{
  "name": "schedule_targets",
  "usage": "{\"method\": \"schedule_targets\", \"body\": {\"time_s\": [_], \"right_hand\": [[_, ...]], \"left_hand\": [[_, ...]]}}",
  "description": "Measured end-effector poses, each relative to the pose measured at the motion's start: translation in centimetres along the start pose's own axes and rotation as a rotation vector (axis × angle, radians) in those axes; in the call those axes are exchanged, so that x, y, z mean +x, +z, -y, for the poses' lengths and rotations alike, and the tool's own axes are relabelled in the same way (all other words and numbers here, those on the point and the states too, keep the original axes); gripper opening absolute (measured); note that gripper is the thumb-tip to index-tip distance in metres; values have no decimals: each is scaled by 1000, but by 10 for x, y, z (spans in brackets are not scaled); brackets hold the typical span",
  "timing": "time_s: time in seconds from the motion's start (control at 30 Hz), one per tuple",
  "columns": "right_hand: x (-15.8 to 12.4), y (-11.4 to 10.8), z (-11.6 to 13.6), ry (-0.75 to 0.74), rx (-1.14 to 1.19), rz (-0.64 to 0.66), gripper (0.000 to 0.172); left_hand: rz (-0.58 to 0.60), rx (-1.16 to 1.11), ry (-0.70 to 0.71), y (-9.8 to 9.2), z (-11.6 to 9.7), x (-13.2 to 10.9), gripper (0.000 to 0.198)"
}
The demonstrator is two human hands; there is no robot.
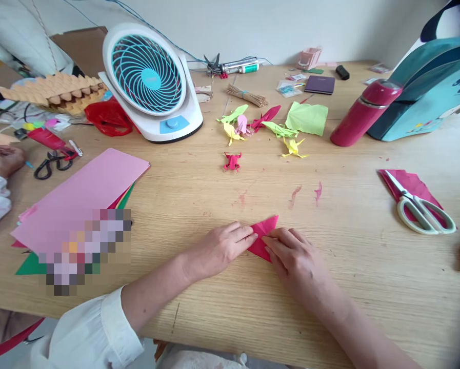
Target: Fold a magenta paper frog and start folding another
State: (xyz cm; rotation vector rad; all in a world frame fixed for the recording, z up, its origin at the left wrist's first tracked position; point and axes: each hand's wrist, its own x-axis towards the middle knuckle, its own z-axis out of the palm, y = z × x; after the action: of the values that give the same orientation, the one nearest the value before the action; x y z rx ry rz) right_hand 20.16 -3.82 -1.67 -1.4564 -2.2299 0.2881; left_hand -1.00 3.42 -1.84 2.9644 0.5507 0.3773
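A small folded piece of red paper (pixel 263 246) lies on the table in front of me, one pointed corner facing away. My left hand (pixel 224 247) presses its fingertips on the paper's left side. From the right, my right hand (pixel 294 256) pinches the paper near its middle with thumb and fingers. Both hands partly cover the paper. Beyond them sits a red origami frog (pixel 232 162), and behind it are yellow origami figures (pixel 292 148) and green ones (pixel 279 129).
A fan (pixel 148 77) stands at the back left, near a stack of coloured paper (pixel 87 189). White-handled scissors (pixel 422 207) rest on red paper at the right. A red thermos (pixel 364 113) leans by a teal bag (pixel 425 97). Another person's hand (pixel 2 160) is at far left.
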Motion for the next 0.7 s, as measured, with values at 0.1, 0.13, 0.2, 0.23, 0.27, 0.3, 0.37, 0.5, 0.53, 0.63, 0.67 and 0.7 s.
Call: {"method": "schedule_targets", "body": {"time_s": [0.1, 0.13, 0.2, 0.23, 0.27, 0.3, 0.37, 0.5, 0.53, 0.63, 0.67, 0.7], "right_hand": [[0, -1, 1, 10, -26, -1, 16], [-1, -1, 1, 21, -30, -1, 16], [-1, -2, -1, 57, -29, -6, 17], [-2, -3, -3, 80, -26, -10, 18], [-2, -3, -5, 103, -20, -14, 18], [-2, -3, -6, 126, -11, -17, 19], [-1, -3, -10, 163, 5, -16, 19], [-1, -4, -14, 199, 27, -19, 20], [-1, -4, -15, 203, 31, -25, 20], [-1, -4, -17, 211, 40, -38, 21], [-2, -3, -17, 213, 41, -40, 21], [-2, -3, -17, 212, 42, -40, 21]], "left_hand": [[31, 128, 23, 2, -1, 3, 36], [41, 158, 26, 2, -2, 5, 37], [59, 196, 27, 2, -4, 8, 39], [68, 205, 26, 3, -5, 9, 40], [77, 208, 23, 3, -5, 10, 41], [87, 209, 17, 3, -6, 11, 42], [106, 213, 4, 5, -7, 13, 43], [119, 219, -5, 7, -8, 15, 42], [111, 206, -8, 7, -9, 16, 42], [84, 157, -38, 6, -10, 16, 45], [81, 144, -53, 6, -10, 16, 47], [81, 135, -68, 5, -11, 16, 49]]}}
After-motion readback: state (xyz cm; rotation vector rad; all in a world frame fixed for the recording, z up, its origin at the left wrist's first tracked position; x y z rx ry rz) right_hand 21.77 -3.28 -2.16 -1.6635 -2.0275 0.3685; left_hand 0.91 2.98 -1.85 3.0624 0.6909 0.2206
